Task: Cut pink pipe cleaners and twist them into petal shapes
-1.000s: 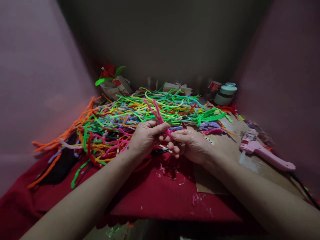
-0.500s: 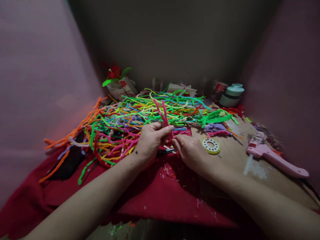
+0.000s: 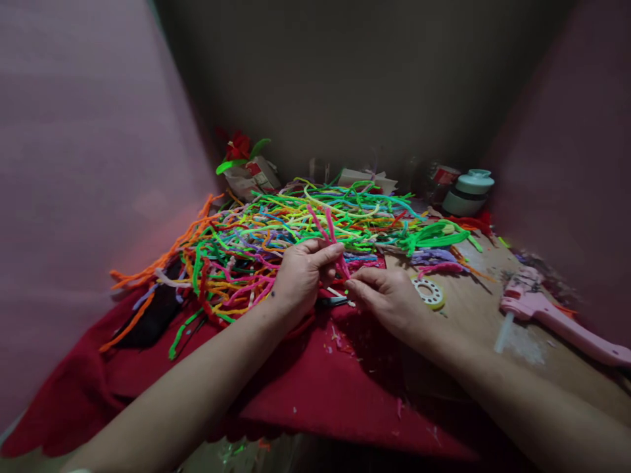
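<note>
Pinched between the thumb and fingers of my left hand point(image 3: 306, 270) is a pink pipe cleaner point(image 3: 330, 226), its two fuzzy ends rising in a narrow V. My right hand point(image 3: 382, 294) grips the lower part of the same pipe cleaner with thumb and forefinger, just right of the left hand. Below the hands lies a dark tool point(image 3: 332, 301), perhaps scissors, partly hidden by my left hand. A broad heap of multicoloured pipe cleaners point(image 3: 266, 226) spreads behind and to the left.
A roll of yellow tape point(image 3: 428, 293) and a pink glue gun point(image 3: 537, 302) lie on brown cardboard point(image 3: 468, 335) at right. Behind stand a pale-green lidded jar point(image 3: 469, 190) and a red flower point(image 3: 238, 148). Red cloth point(image 3: 315, 394) with scraps covers the front.
The view has shifted, so the scene sits slightly further right. My right hand has drawn a little away from the left, and more of the pink pipe cleaner shows between them.
</note>
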### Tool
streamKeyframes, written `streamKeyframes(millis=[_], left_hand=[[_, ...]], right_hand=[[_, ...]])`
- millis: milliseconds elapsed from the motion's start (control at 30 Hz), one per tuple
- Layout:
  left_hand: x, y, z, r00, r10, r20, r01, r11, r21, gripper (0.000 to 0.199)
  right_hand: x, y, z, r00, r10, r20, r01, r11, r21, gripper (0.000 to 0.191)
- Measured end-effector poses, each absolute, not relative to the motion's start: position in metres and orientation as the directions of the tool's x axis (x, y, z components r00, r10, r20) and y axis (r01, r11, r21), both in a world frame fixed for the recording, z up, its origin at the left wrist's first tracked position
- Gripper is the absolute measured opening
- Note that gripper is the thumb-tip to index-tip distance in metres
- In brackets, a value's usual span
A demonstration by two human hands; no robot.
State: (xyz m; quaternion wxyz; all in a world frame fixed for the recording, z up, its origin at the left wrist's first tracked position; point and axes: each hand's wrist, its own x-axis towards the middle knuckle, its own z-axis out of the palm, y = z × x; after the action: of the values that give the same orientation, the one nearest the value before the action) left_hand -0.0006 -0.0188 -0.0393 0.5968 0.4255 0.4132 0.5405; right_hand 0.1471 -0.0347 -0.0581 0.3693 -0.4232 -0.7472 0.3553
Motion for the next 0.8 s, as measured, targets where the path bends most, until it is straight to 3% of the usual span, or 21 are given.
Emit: streamKeyframes(millis=[100,267,533,667,800], left_hand=[[0.001,-0.019,-0.041,0.153,0.986,-0.069,-0.352,0.120,0.928,0.027],[0.006,-0.023,-0.047,0.293,0.954,-0.066,-0.378,0.179,0.908,0.022],[0.009,-0.023,-0.051,0.354,0.933,-0.058,-0.387,0.203,0.899,0.021],[0.006,-0.024,-0.049,0.275,0.961,-0.027,-0.238,0.095,0.967,0.027],[0.004,-0.027,-0.044,0.122,0.989,0.086,0.022,-0.089,0.996,0.031]], right_hand=[[0.146,-0.031,-0.054,-0.429,0.900,0.078,0.019,0.096,-0.995,0.015],[0.146,-0.027,-0.060,-0.482,0.875,-0.053,-0.265,-0.203,-0.942,0.016],[0.147,-0.026,-0.063,-0.488,0.872,-0.040,-0.319,-0.221,-0.922,0.015],[0.147,-0.025,-0.061,-0.438,0.899,-0.021,-0.300,-0.167,-0.939,0.014],[0.147,-0.026,-0.059,-0.370,0.928,-0.053,-0.250,-0.155,-0.956,0.012]])
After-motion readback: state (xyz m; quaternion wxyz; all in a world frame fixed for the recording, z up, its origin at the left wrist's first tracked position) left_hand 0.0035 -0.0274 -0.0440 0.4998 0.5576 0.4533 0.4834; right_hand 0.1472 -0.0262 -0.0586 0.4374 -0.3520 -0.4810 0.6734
